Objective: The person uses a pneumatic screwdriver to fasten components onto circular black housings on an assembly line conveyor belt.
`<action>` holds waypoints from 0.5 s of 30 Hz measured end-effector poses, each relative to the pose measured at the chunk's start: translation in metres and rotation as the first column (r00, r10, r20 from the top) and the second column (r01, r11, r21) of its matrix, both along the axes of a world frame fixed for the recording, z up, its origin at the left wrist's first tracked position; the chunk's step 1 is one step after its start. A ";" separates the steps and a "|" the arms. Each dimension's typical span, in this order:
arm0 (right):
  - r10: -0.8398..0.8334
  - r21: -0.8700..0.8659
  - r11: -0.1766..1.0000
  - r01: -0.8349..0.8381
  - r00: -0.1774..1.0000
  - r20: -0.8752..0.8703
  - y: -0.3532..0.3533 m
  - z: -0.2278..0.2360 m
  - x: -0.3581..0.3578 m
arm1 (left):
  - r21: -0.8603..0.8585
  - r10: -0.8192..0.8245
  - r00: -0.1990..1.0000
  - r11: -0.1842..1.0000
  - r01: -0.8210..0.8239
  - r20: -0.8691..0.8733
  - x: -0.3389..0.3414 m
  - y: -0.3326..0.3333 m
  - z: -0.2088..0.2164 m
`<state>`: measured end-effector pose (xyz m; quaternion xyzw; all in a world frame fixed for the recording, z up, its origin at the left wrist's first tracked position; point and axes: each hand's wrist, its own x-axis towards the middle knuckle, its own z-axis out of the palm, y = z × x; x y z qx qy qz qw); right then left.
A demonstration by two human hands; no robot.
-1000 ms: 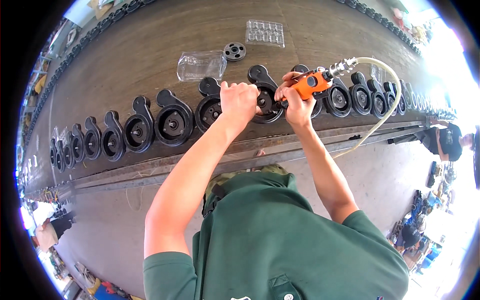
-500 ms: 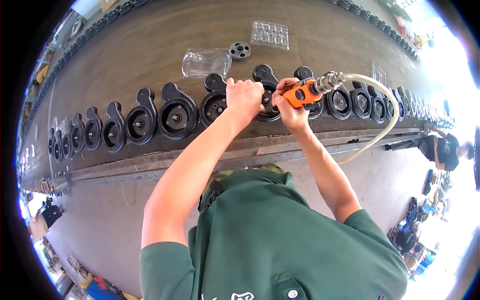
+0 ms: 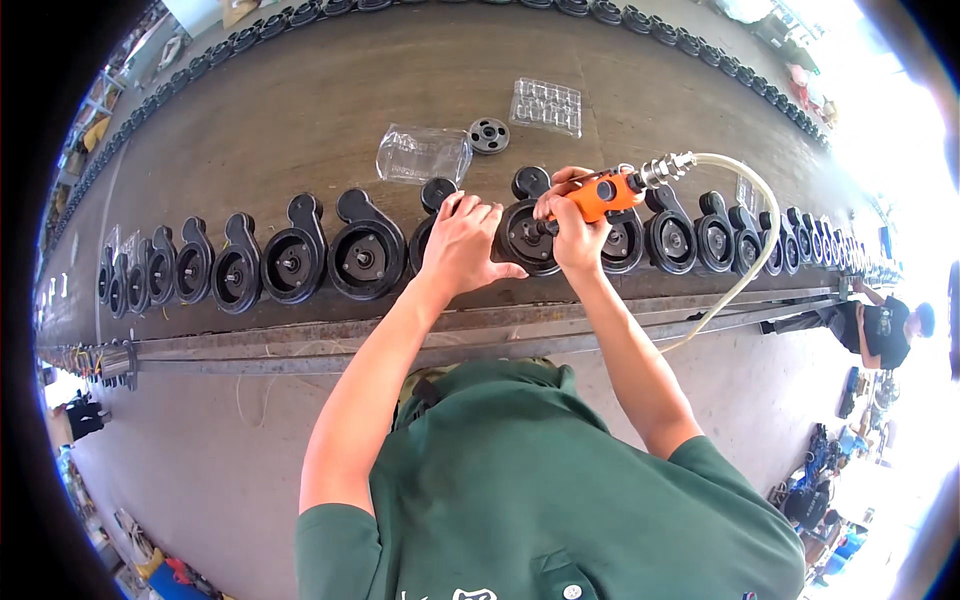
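My right hand (image 3: 578, 232) is wrapped round an orange air-powered driver (image 3: 598, 197). A metal fitting and a pale hose (image 3: 750, 165) run from the tool's rear end. Its dark tip points left, at the middle of a round black housing (image 3: 526, 237) with a short arm and a smaller round end. My left hand (image 3: 462, 242) is open, thumb stretched toward that housing. It covers much of the neighbouring housing (image 3: 438, 195), and I cannot tell whether it touches it.
A long row of similar black housings (image 3: 362, 258) runs along the bench (image 3: 300, 140). Beyond my hands lie a clear plastic tray (image 3: 546, 106), a crumpled clear plastic piece (image 3: 423, 153) and a grey wheel-like disc (image 3: 489, 136). Metal rails (image 3: 240, 345) edge the bench. Another person (image 3: 882, 330) stands far right.
My left hand has opened and drawn back left from the housing at the driver's tip. The driver stays in my right hand, now tilted more. The whole view has shifted slightly.
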<state>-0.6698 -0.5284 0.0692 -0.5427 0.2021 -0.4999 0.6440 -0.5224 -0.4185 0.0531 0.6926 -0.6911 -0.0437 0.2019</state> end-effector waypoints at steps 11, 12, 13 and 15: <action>0.019 0.031 0.999 -0.019 1.000 -0.008 -0.003 -0.007 0.013 | 0.035 -0.003 1.000 0.999 0.004 -0.022 0.001 0.000 0.000; 0.034 0.026 0.999 -0.033 0.999 -0.009 -0.003 -0.008 0.013 | 0.034 -0.004 1.000 0.999 0.004 -0.020 0.001 0.000 -0.001; 0.048 0.020 0.999 -0.048 0.999 -0.010 -0.004 -0.009 0.012 | 0.033 -0.004 1.000 0.999 0.005 -0.019 0.001 0.000 -0.001; 0.076 0.019 0.997 -0.076 0.997 -0.027 -0.003 -0.011 0.013 | 0.038 -0.002 1.000 0.999 0.003 -0.015 0.002 0.000 0.000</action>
